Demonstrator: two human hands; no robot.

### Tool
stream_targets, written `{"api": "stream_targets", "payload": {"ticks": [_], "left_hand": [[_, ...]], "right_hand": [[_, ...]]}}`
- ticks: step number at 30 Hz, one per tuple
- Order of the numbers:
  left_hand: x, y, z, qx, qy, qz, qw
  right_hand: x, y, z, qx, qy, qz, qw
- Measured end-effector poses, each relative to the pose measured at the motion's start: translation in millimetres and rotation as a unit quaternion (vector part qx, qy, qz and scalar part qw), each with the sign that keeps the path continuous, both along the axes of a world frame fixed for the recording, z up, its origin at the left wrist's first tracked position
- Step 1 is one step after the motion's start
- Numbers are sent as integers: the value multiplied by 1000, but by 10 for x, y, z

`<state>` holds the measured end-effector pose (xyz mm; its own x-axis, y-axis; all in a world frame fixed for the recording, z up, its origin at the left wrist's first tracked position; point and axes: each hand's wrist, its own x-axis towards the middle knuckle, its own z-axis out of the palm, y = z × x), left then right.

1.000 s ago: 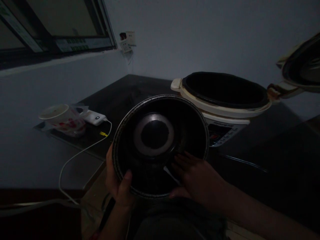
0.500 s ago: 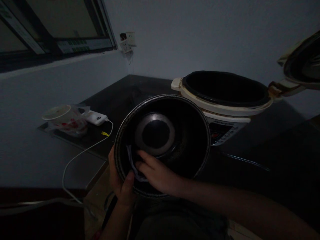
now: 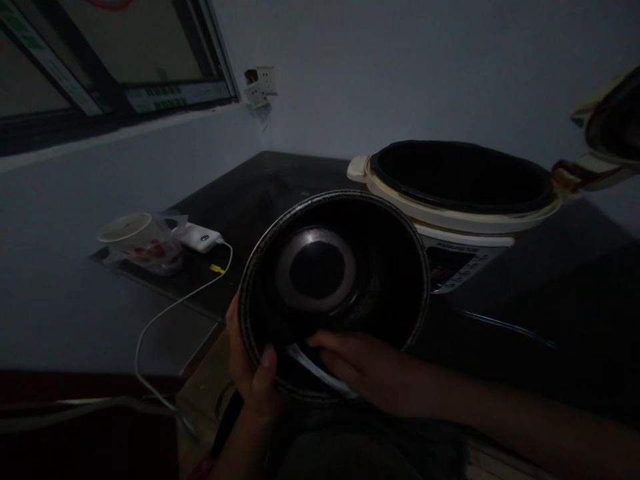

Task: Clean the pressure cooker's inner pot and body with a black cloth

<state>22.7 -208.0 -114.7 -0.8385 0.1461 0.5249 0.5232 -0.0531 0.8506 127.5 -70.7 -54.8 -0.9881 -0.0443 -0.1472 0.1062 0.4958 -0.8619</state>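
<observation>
A dark inner pot [image 3: 395, 267] is tilted with its mouth toward me, showing a pale ring on its bottom. My left hand [image 3: 255, 373] grips the pot's lower left rim, thumb on the inside and fingers round the outer wall. Inside the mouth, my right hand [image 3: 365, 367] is closed on a pale cloth [image 3: 320, 370], pressed to the lower inner wall. The cloth could be a paper tissue; the dim light hides its exact kind. Behind the pot stands the cooker body [image 3: 463, 220], its lid [image 3: 613, 127] raised at the right.
On the dark counter [image 3: 285, 177] at left are a tub in a plastic bag [image 3: 145, 243] and a white device [image 3: 200, 237]. From the device a white cable [image 3: 175, 300] hangs over the edge. Wall sockets [image 3: 260, 87] sit beside the window [image 3: 125, 60].
My right hand and the cloth have moved right and down along the pot's inner wall. The whole view has shifted slightly; my left hand keeps its hold on the rim.
</observation>
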Motion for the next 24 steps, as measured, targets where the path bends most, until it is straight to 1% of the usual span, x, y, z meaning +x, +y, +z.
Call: {"api": "stream_targets", "payload": {"ticks": [2,4,5,6,7,8,10,12,14,15,17,18,20,22,24], "left_hand": [[-3,-4,10,32,-1,-15,999],[-10,-19,15,26,0,-16,1000],[-13,-27,17,18,1,-14,1000],[-16,-33,20,12,1,-16,1000],[-17,-36,25,14,-1,-16,1000],[-17,-36,33,20,-5,-15,1000],[-10,-29,51,30,-19,-19,999],[5,-21,64,41,-29,-29,998],[23,-25,63,43,-49,-41,997],[31,-32,55,45,-65,-42,996],[38,-55,28,48,-89,-39,994],[36,-67,12,49,-88,-39,994],[25,-86,-12,51,-59,-49,996],[19,-98,-12,39,-31,-67,996],[33,-108,19,21,-16,-71,997]], "right_hand": [[38,120,-16,103,-17,29,994],[44,192,-27,185,-31,46,981],[35,206,-30,212,-37,53,975],[21,205,-31,228,-43,56,971],[0,190,-33,230,-48,56,970],[-24,161,-36,217,-51,53,973],[-81,71,-49,153,-46,27,987],[-141,-45,-68,56,-29,-7,998],[-200,-169,-85,-55,-5,-40,998],[-231,-229,-89,-114,2,-58,992],[-302,-340,-78,-237,3,-102,966],[-343,-388,-62,-297,2,-126,946],[-434,-467,-8,-400,11,-164,901],[-523,-524,56,-470,45,-189,861],[-583,-563,101,-505,86,-205,834]]}}
